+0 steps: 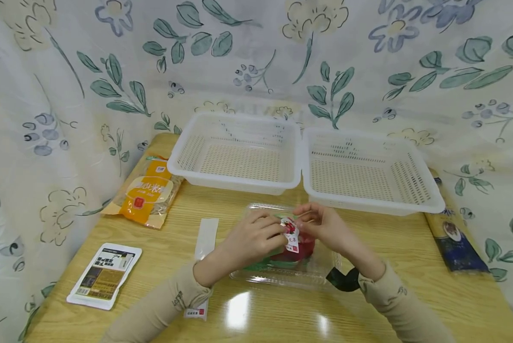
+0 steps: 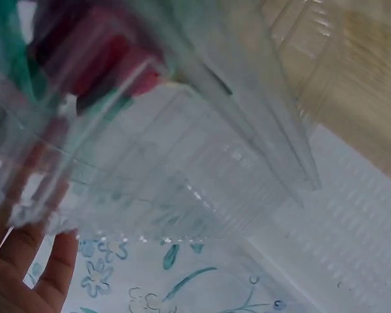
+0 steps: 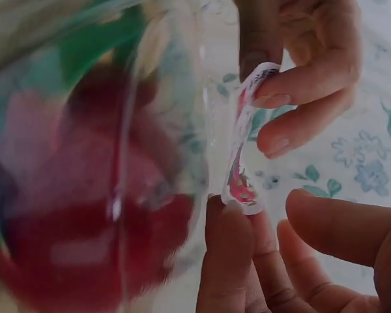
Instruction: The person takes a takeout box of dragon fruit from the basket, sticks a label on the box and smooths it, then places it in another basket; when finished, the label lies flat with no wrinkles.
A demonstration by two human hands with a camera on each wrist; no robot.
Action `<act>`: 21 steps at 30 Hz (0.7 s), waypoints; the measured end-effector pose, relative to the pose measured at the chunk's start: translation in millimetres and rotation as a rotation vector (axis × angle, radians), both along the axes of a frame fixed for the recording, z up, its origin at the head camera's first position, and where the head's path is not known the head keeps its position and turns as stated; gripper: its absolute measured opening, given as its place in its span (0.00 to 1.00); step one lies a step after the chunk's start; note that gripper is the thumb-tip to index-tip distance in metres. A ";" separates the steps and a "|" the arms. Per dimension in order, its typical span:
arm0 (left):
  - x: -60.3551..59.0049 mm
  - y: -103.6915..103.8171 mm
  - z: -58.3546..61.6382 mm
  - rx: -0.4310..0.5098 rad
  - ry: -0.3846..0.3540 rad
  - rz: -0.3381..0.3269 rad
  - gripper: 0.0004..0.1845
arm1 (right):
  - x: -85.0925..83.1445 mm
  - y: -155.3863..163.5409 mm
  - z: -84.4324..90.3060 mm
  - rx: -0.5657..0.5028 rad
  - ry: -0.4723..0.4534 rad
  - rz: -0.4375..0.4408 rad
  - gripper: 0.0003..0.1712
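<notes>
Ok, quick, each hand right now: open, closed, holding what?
Left hand: closed, pinching one end of the printed label.
Right hand: closed, pinching the printed label's other end.

Left hand [image 1: 254, 240] blocks part of a clear container [image 1: 278, 279]; right of the right hand [image 1: 329, 231], a white basket [image 1: 411, 206] hides part of a gold-and-blue packet [image 1: 456, 240].

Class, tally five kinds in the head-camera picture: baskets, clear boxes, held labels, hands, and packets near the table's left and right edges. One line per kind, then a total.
Baskets: 2 (left basket, right basket)
Clear box: 1
Held label: 1
Hands: 2 (left hand, right hand)
Packets: 3 (orange packet, white packet, blue-and-gold packet)
Total: 9
</notes>
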State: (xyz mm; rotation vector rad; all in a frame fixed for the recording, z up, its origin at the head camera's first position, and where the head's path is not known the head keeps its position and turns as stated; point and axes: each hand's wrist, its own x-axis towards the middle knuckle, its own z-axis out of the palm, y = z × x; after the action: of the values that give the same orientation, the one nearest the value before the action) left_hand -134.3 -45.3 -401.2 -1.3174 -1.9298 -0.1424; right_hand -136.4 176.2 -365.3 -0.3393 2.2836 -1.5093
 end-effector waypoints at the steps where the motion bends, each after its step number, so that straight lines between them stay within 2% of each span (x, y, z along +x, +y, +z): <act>1: -0.1 0.1 -1.7 0.002 -0.006 -0.001 0.08 | 2.5 -1.9 0.3 0.038 0.049 -0.008 0.17; 5: 0.4 0.4 -7.8 0.015 -0.040 0.003 0.08 | 12.5 -9.0 1.2 0.183 0.259 -0.018 0.13; 10: 1.6 0.9 -12.4 0.037 -0.113 0.002 0.05 | 20.8 -14.3 4.5 0.289 0.410 0.034 0.14; 15: 1.8 0.9 -16.0 0.044 -0.236 -0.033 0.05 | 25.6 -15.9 4.9 0.473 0.576 0.114 0.14; 18: 1.9 0.5 -17.2 0.030 -0.289 -0.035 0.04 | 30.9 -15.7 3.2 0.552 0.643 0.149 0.17; 21: 4.3 0.6 -16.4 0.012 -0.325 -0.011 0.03 | 38.7 -14.4 0.1 0.620 0.669 0.168 0.25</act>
State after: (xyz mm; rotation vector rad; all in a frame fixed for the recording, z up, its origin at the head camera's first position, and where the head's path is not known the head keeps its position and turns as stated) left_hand -129.9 -44.7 -417.5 -1.3623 -2.1860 -0.3937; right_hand -97.7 161.8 -365.2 -0.9186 2.9740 -0.5793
